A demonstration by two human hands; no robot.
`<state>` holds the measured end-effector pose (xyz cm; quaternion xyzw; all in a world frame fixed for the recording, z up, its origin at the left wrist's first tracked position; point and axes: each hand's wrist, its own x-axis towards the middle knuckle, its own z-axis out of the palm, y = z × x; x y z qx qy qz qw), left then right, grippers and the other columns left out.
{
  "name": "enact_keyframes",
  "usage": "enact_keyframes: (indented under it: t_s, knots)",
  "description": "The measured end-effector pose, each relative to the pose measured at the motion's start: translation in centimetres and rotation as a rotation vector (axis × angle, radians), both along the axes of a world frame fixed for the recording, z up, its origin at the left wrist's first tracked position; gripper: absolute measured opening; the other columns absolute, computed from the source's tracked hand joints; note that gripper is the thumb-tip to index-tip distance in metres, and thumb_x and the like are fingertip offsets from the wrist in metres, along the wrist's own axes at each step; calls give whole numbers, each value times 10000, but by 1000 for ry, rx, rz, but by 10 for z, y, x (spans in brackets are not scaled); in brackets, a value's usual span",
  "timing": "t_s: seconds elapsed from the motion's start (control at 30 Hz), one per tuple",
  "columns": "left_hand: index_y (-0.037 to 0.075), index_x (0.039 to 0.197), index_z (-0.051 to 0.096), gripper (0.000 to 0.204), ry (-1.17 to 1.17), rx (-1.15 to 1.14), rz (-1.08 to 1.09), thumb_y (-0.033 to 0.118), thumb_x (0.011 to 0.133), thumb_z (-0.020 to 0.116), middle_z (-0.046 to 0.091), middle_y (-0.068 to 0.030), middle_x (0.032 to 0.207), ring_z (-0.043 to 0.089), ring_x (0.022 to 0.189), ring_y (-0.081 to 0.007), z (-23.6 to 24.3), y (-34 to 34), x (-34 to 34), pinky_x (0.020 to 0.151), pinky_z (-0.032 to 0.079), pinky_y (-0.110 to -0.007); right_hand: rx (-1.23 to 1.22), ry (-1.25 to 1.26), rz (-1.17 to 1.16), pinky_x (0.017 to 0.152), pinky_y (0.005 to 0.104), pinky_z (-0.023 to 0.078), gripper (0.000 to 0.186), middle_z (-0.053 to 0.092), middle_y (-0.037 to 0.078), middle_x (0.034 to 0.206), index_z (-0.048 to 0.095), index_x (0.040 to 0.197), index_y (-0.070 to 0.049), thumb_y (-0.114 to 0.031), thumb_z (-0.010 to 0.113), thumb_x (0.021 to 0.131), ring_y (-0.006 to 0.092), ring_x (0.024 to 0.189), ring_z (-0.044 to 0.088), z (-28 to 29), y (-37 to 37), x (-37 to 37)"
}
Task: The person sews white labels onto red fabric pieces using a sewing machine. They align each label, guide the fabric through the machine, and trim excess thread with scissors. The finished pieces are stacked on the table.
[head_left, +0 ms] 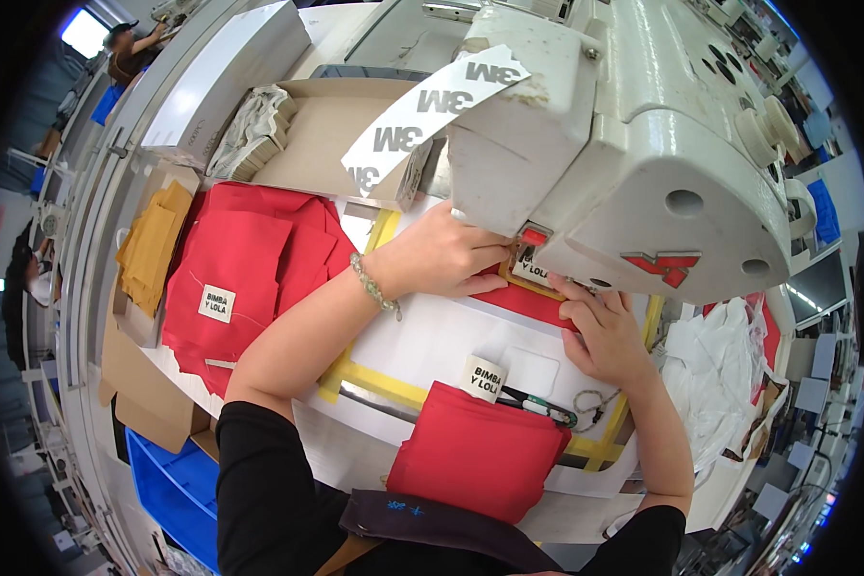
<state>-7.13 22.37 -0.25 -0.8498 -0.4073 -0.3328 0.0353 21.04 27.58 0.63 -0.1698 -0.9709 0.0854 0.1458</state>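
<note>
Under the head of a white sewing machine lies a red fabric piece, with a white label inside a small yellowish frame. My left hand is at the left of the label, its fingers bent and closed on the red fabric piece; the fingertips are partly hidden by the machine. At the right of the label my right hand rests with fingers stretched and apart, fingertips touching the frame's edge. Nearer me are a folded red fabric stack, a loose white label and dark-handled thread snips.
At left are a red fabric pile, yellow-orange pieces in a carton, and an open cardboard box holding pale bundles. A blue bin sits lower left. White crumpled plastic lies at right. Other people work at far left.
</note>
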Motion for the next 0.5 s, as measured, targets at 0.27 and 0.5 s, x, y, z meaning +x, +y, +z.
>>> enact_keyframes:
  t_s: [0.27,0.5]
  knots:
    - [92,891,731,185,73,-44,-65,224,763,753,695,-21,874,658,757,-201,5,1,3,657,541,-323,0,26,7,950,428,402,203,622,14,1273,590,938,-108,-133,659,749,252,1031,544,1,0,-2]
    - [111,1046,692,226,56,-256,-70,192,839,651,658,-53,903,630,913,-238,-1,0,16,785,516,-380,-41,26,18,904,400,382,205,576,21,1360,566,920,-101,-106,651,734,244,954,524,-3,2,0]
